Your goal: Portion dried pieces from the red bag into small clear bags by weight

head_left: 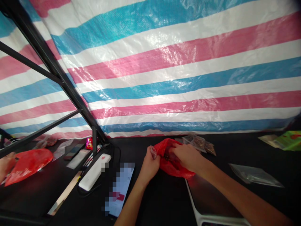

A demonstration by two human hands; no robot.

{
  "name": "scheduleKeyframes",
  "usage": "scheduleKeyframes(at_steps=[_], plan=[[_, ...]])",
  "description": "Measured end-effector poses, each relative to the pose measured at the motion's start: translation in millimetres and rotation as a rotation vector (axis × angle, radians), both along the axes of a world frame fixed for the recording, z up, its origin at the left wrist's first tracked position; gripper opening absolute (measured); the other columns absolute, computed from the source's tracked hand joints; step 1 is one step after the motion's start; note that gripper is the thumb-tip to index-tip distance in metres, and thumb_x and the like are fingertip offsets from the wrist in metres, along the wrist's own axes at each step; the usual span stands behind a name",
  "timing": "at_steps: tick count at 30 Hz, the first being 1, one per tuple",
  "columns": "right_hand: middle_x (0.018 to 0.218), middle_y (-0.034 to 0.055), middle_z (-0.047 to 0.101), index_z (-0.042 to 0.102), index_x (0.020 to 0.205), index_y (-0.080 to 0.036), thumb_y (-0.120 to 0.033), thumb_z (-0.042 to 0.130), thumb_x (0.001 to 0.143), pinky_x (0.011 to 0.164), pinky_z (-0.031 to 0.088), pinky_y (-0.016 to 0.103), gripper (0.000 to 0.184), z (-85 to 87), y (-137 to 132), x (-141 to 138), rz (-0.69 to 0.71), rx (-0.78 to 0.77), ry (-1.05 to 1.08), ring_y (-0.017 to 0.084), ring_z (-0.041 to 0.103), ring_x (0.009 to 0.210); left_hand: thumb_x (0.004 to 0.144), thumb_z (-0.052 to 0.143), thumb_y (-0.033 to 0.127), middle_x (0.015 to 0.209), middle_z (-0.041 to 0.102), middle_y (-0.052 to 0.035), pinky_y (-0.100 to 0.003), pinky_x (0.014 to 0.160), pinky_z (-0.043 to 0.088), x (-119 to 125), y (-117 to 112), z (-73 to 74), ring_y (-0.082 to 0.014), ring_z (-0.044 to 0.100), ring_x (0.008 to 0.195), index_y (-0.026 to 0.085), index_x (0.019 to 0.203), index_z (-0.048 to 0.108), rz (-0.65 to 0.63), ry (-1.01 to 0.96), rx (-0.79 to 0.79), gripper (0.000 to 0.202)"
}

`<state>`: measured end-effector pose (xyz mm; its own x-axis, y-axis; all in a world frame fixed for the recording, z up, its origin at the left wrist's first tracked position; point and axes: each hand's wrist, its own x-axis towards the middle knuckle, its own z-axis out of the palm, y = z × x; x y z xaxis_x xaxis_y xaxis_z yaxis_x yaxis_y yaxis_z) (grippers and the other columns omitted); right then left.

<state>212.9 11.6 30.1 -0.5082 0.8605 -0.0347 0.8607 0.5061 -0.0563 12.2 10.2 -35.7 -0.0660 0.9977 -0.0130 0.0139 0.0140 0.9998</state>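
Both hands work at centre of the desk (256,157). The left hand (149,166) pinches a small clear plastic sachet (153,152) between its fingers, its edge against a red plastic bag (172,160). The right hand (188,157) is closed over the bag's gathered top, fingers curled in; dark contents show through the folds but cannot be identified. The bag sits between the hands, resting on the desk.

At 1 o'clock from the hands, just beyond the bag, lie clear packets of brown flakes (197,143), overlapping. At 3 o'clock, well apart, is a flat clear plastic bag (255,175); past it at 2 o'clock, a green packet (288,140). At 7 o'clock is a phone (119,188), screen pixelated; at 8 o'clock, a white power bank (94,172) with a cable. At 9 o'clock, by the left edge, another person's hand (6,164) is beside a second red bag (28,166). A striped tarpaulin (178,69) fills 12 o'clock, crossed by a black metal frame (56,69) at 10 o'clock.
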Motion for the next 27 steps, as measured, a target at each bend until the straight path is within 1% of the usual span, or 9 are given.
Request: scheduleKeyframes(at_steps=[1,3,6,10,13,16,18,22,27], plan=[[0.119,0.0128,0.077,0.077,0.109,-0.021,-0.008,0.056,0.090,0.076,0.055,0.036,0.032,-0.7,0.1,-0.3,0.014,0.011,0.015,0.032,0.078,0.097,0.077,0.072,0.016,0.088,0.071,-0.0010,-0.026,0.077,0.051,1.8,0.0,0.1,-0.0168,0.067,0.080,0.020,0.102,0.062,-0.034,-0.026,-0.017,0.028],[0.121,0.0118,0.075,0.077,0.110,-0.022,-0.011,0.056,0.093,0.075,0.055,0.036,0.029,-2.1,0.7,-0.7,0.035,0.023,0.053,0.031,0.078,0.094,0.078,0.070,0.019,0.084,0.069,0.0001,-0.025,0.072,0.051,4.3,0.5,1.8,-0.0147,0.064,0.073,0.019,0.102,0.061,-0.064,-0.088,-0.064,0.026],[0.121,0.0110,0.075,0.076,0.114,-0.023,-0.014,0.058,0.093,0.079,0.054,0.037,0.029,-3.7,2.4,-1.0,0.048,0.003,0.099,0.031,0.078,0.099,0.076,0.069,0.021,0.077,0.066,0.0018,-0.022,0.064,0.048,5.0,0.7,6.5,-0.0129,0.060,0.064,0.019,0.099,0.061,-0.048,-0.173,-0.093,0.025],[0.122,0.0117,0.076,0.075,0.116,-0.022,-0.013,0.057,0.092,0.082,0.054,0.037,0.031,-5.3,3.7,-1.9,0.032,-0.020,0.095,0.032,0.077,0.103,0.074,0.072,0.024,0.079,0.067,0.0007,-0.021,0.059,0.045,5.9,-0.7,10.5,-0.0124,0.059,0.062,0.019,0.104,0.063,-0.024,-0.222,-0.093,0.031],[0.121,0.0131,0.077,0.074,0.117,-0.020,-0.016,0.059,0.091,0.082,0.055,0.039,0.030,-7.1,3.4,-3.9,0.009,-0.020,0.082,0.034,0.077,0.103,0.072,0.074,0.024,0.080,0.068,0.0004,-0.022,0.061,0.047,9.4,-1.4,10.7,-0.0119,0.059,0.061,0.018,0.108,0.064,-0.012,-0.225,-0.095,0.037],[0.121,0.0153,0.078,0.073,0.120,-0.019,-0.022,0.062,0.091,0.084,0.056,0.042,0.031,-8.6,3.0,-5.9,-0.019,-0.014,0.080,0.037,0.077,0.105,0.073,0.073,0.023,0.079,0.068,0.0000,-0.023,0.065,0.050,12.5,-1.7,10.3,-0.0137,0.063,0.066,0.018,0.104,0.066,-0.062,-0.247,-0.102,0.032],[0.121,0.0161,0.078,0.074,0.120,-0.018,-0.022,0.062,0.091,0.085,0.057,0.044,0.032,-8.8,2.8,-6.6,-0.030,-0.013,0.080,0.038,0.077,0.105,0.073,0.073,0.023,0.077,0.068,0.0003,-0.023,0.067,0.051,13.3,-1.9,10.1,-0.0149,0.065,0.069,0.018,0.099,0.066,-0.064,-0.252,-0.106,0.028],[0.121,0.0154,0.079,0.074,0.119,-0.020,-0.021,0.063,0.090,0.085,0.057,0.043,0.031,-7.6,2.3,-5.9,-0.025,-0.022,0.082,0.037,0.077,0.106,0.072,0.073,0.022,0.075,0.066,0.0010,-0.023,0.064,0.049,13.0,-2.7,9.8,-0.0146,0.063,0.066,0.019,0.094,0.064,-0.070,-0.259,-0.121,0.024],[0.114,0.0136,0.081,0.075,0.112,-0.021,-0.023,0.063,0.090,0.083,0.055,0.039,0.025,-6.6,2.2,-3.4,-0.015,-0.044,0.099,0.035,0.078,0.104,0.073,0.068,0.021,0.075,0.066,0.0011,-0.020,0.059,0.045,13.4,-2.7,8.5,-0.0121,0.059,0.062,0.018,0.098,0.066,-0.063,-0.297,-0.121,0.026]])
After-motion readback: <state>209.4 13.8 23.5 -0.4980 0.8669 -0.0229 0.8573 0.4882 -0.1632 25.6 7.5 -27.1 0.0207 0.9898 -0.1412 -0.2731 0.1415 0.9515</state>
